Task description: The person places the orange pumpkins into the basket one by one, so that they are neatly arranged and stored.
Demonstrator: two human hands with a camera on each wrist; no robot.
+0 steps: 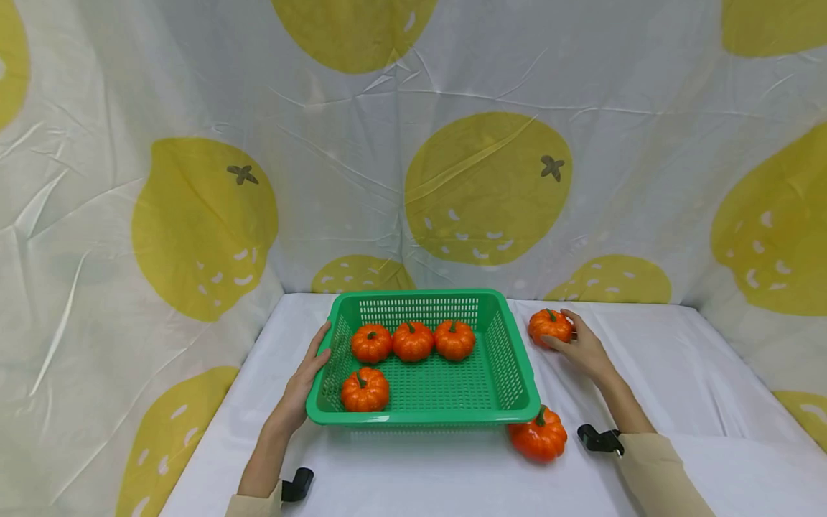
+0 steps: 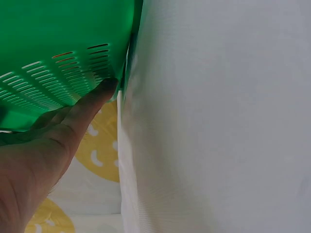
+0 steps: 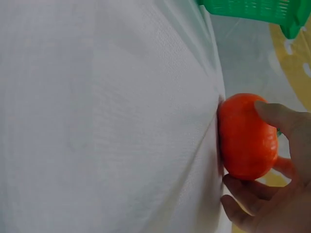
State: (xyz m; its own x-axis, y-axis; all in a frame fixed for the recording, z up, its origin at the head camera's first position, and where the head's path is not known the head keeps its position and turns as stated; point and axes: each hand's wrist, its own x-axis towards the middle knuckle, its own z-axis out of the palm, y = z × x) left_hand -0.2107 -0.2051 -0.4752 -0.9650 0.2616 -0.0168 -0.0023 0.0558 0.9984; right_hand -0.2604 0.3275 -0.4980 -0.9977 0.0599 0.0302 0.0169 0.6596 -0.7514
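Note:
A green slotted basket [image 1: 426,417] stands on the white table and holds several small orange pumpkins [image 1: 412,341]. My left hand [image 1: 309,372] rests with straight fingers against the basket's left wall; the left wrist view shows the left hand [image 2: 58,141] lying along the green basket [image 2: 58,39] wall. To the right of the basket, my right hand [image 1: 583,346] grips a pumpkin [image 1: 549,326] that sits on the cloth. In the right wrist view the right hand [image 3: 279,194] has thumb and fingers curled round this pumpkin [image 3: 245,138]. Another pumpkin [image 1: 538,436] lies at the basket's front right corner.
A white cloth [image 1: 678,373] covers the table. A backdrop printed with yellow lemons [image 1: 487,187] closes in the back and both sides. Black wrist camera mounts [image 1: 597,439] sit on both forearms. A corner of the basket [image 3: 252,7] shows in the right wrist view.

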